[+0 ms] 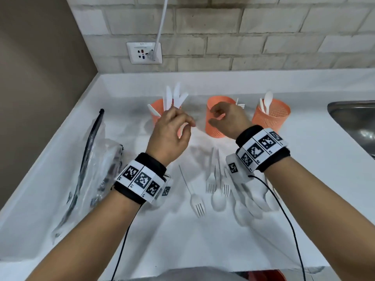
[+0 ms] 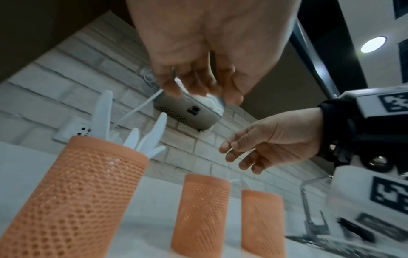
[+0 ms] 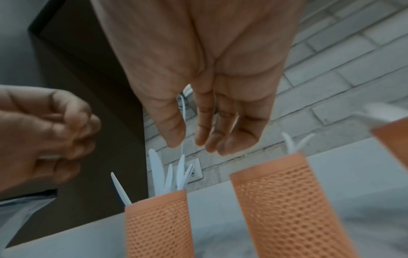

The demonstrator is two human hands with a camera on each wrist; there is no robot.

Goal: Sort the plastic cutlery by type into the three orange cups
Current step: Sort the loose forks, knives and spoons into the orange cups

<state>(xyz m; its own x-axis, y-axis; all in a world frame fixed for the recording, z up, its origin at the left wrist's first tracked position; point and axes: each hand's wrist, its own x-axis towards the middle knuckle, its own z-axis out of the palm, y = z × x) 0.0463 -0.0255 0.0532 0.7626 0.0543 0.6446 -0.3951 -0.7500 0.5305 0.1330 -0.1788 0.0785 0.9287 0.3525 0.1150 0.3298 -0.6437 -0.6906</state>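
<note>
Forearms and tagged wristbands nearest; both hands hover by the cups.

Left hand point(image 1: 171, 129), fingers loosely curled, seems empty at the knife cup point(image 1: 160, 110) at 11 o'clock; right hand point(image 1: 227, 118), relaxed and holding nothing, hangs over the middle cup point(image 1: 215, 126), which holds forks. The spoon cup point(image 1: 271, 116) stands at 1 o'clock. Unsorted forks and spoons point(image 1: 218, 191) lie near the counter's front edge, within easy reach.

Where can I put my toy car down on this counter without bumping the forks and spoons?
The bare front strip of the counter, between the loose forks and spoons and the near edge, looks free. So does the patch right of the spoon cup, before the sink. It is crowded around the three cups, under both hands, and by the plastic bag.
</note>
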